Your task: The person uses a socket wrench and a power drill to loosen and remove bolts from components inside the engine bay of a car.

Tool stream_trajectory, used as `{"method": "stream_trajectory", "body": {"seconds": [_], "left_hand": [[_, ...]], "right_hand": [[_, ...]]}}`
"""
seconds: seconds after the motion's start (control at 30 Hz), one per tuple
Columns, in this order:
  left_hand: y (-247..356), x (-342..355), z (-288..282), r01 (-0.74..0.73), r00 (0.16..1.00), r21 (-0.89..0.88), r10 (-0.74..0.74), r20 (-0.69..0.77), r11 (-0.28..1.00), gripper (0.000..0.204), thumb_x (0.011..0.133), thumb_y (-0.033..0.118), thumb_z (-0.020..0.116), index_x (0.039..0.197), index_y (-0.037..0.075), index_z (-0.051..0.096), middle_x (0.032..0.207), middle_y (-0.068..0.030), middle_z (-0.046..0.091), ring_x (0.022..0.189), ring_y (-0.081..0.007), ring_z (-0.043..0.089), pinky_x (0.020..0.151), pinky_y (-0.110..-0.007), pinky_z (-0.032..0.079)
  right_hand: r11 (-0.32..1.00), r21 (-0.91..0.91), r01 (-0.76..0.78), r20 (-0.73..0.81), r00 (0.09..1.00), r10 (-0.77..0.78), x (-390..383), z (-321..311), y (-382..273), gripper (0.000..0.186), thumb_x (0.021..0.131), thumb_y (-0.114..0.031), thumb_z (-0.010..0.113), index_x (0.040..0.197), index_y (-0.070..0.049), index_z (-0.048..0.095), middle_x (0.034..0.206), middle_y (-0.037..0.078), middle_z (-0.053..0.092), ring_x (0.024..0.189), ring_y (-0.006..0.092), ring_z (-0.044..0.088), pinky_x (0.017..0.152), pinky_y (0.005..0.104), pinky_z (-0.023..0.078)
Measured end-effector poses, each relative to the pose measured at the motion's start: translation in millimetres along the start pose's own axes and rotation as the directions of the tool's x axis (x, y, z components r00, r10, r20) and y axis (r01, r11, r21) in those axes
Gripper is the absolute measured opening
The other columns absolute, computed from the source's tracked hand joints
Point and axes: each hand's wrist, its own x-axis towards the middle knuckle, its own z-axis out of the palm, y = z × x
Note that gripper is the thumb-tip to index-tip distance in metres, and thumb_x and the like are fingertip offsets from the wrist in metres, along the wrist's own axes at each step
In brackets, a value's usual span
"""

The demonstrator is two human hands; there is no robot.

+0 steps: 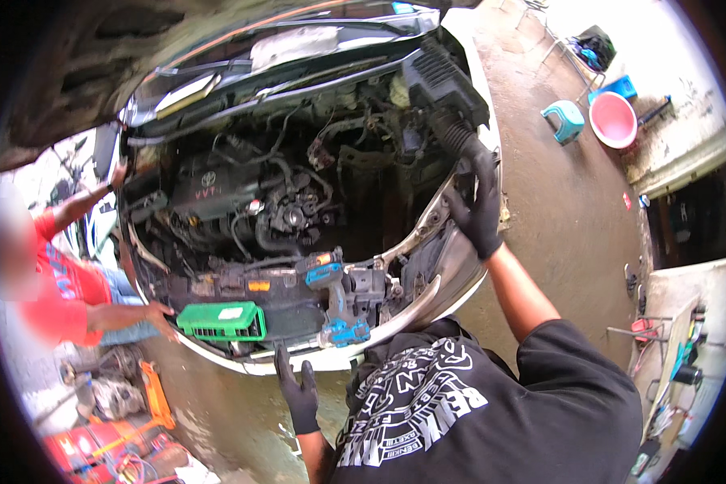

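Observation:
My left hand (298,395), in a black glove, hovers by the car's front edge with its fingers apart and nothing in them. My right hand (480,202), gloved too, lies at the right fender edge with thumb and fingers spread. Its fingertips reach the end of a corrugated black hose (452,129) joined to a black air filter housing (444,77); whether they touch it, I cannot tell. A blue cordless power tool (335,298) rests on the front panel. Left of it sits a green slotted plastic box (222,321) with a white label.
The engine (218,185) fills the bay's left half under the raised hood (64,73). A person in a red shirt (60,282) stands at the left, hands on the car's edge. An orange-red floor jack (97,444), a teal stool (563,121) and a pink basin (613,119) stand around.

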Motion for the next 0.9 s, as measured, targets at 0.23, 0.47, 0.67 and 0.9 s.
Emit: {"method": "stream_trajectory", "body": {"seconds": [0.23, 0.47, 0.67, 0.9], "left_hand": [[31, -3, -3, 0.016, 1.0, 0.073, -0.017, 0.015, 0.997, 0.062, 0.1, 0.019, 0.061, 0.153, -0.001, 0.033, 0.156, -0.0211, 0.038, 0.138, -0.0346, 0.045, 0.11, -0.048, 0.038], [73, -32, 34, 0.038, 0.999, 0.066, -0.036, -0.029, 0.997, 0.059, 0.1, 0.016, 0.061, 0.148, -0.008, 0.036, 0.152, -0.0255, 0.04, 0.141, -0.0367, 0.042, 0.115, -0.047, 0.036], [93, -50, 57, 0.038, 0.997, 0.135, -0.028, -0.072, 0.99, 0.059, 0.1, 0.018, 0.061, 0.147, -0.01, 0.037, 0.15, -0.0272, 0.04, 0.141, -0.039, 0.042, 0.115, -0.047, 0.037], [78, -63, 67, 0.065, 0.993, 0.262, -0.038, -0.109, 0.963, 0.061, 0.099, 0.029, 0.063, 0.14, -0.013, 0.045, 0.147, -0.0321, 0.044, 0.138, -0.0437, 0.044, 0.115, -0.048, 0.035]], "right_hand": [[0.878, 0.041, -0.477, 0.047, 0.879, 0.475, 122, 13, 106, 0.062, 0.079, -0.029, 0.08, 0.129, -0.001, 0.058, 0.12, 0.023, 0.066, 0.114, 0.0425, 0.062, 0.096, 0.0459, 0.05], [0.993, -0.113, -0.033, -0.153, 0.988, 0.015, 72, 42, 45, 0.033, 0.076, -0.009, 0.068, 0.108, -0.016, 0.071, 0.099, 0.008, 0.064, 0.101, 0.0332, 0.059, 0.092, 0.0475, 0.048], [0.998, 0.037, 0.047, -0.076, 0.996, -0.044, 62, 39, 20, 0.032, 0.072, -0.004, 0.069, 0.103, -0.012, 0.072, 0.101, 0.008, 0.066, 0.101, 0.0327, 0.06, 0.094, 0.0497, 0.046], [0.994, 0.031, 0.102, -0.115, 0.989, -0.098, 85, 24, 41, 0.024, 0.074, -0.003, 0.072, 0.098, -0.008, 0.072, 0.094, 0.011, 0.067, 0.093, 0.0333, 0.062, 0.086, 0.0456, 0.048]]}}
